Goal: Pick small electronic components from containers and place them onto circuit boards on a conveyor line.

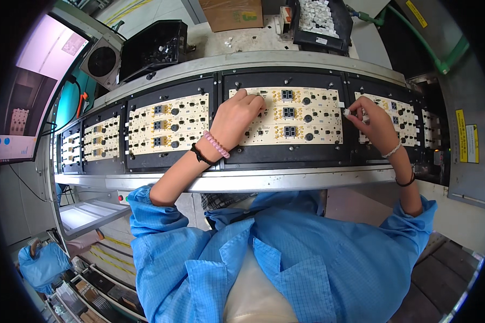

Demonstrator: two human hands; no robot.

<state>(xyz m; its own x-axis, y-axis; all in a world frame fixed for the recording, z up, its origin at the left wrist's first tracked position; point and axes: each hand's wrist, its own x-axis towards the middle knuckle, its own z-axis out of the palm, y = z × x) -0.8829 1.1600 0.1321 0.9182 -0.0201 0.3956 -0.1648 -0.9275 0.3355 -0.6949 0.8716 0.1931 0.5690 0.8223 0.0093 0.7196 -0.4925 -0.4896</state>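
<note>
Before me a cream circuit board panel (323, 121) lies in a black carrier frame (285, 157); it bears two-digit displays (289, 112) and round black parts. Over its left end is my left hand (236, 119), fingers curled and closed, their tips turned down toward the board; whatever they hold is hidden. At the panel's right edge, my right hand (376, 126) pinches a small white connector (346, 112) between thumb and forefinger. The right hand's other fingers hang over the neighbouring panel (408, 121).
More panels (170, 123) in carriers line the conveyor to the left. Beyond its far rail stand a black bin of dark parts (159, 51), a cardboard box (231, 15) and a black bin of white connectors (320, 24). A metal rail (285, 180) runs along the near side. A screen (29, 91) stands left.
</note>
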